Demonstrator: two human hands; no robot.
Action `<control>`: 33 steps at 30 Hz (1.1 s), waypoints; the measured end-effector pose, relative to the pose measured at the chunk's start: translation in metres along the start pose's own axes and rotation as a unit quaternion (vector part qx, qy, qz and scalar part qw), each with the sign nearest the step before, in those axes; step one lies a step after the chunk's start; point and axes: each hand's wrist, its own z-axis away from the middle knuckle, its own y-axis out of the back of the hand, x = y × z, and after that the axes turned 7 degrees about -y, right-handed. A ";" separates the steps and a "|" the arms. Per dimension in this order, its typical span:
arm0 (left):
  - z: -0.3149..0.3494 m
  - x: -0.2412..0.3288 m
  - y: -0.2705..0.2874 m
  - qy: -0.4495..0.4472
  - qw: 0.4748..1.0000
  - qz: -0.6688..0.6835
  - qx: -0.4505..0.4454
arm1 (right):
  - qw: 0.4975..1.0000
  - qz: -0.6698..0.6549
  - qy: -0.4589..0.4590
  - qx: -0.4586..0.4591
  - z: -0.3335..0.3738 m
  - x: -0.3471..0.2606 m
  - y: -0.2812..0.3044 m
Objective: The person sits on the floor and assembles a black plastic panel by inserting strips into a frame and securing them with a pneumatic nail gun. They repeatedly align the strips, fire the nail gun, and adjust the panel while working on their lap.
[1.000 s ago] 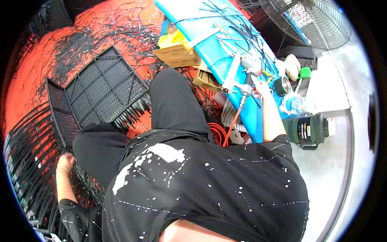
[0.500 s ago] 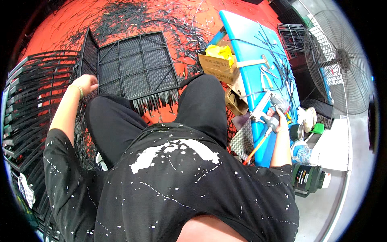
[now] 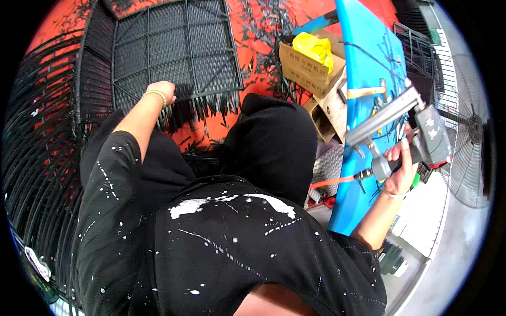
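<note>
My right hand (image 3: 401,171) is wrapped round the handle of a grey pneumatic staple gun (image 3: 433,131), raised above the blue table. An orange air hose (image 3: 332,182) runs from the gun's grip to the left. Before my knees stands a black woven wicker panel (image 3: 168,47) on a barred frame, with loose strip ends (image 3: 208,105) hanging from its near edge. My left hand (image 3: 162,92) is closed at that near edge, its fingers curled down; what they hold, if anything, is hidden.
On the blue table (image 3: 363,31) at the right lie a hammer (image 3: 366,92) and black strips. Beside it sits a cardboard box (image 3: 305,71) with a yellow bag (image 3: 314,48). Stacked black frames (image 3: 42,131) fill the left. A large fan (image 3: 472,121) stands far right.
My right hand has lifted the staple gun up off the table area, closer to me. My left hand has moved right, from the panel's left side to its near edge, and its fingers have curled.
</note>
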 end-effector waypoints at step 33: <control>-0.172 -0.100 -0.138 0.133 0.991 0.006 0.001 | 0.885 0.223 -0.298 -0.279 -0.214 0.288 -0.336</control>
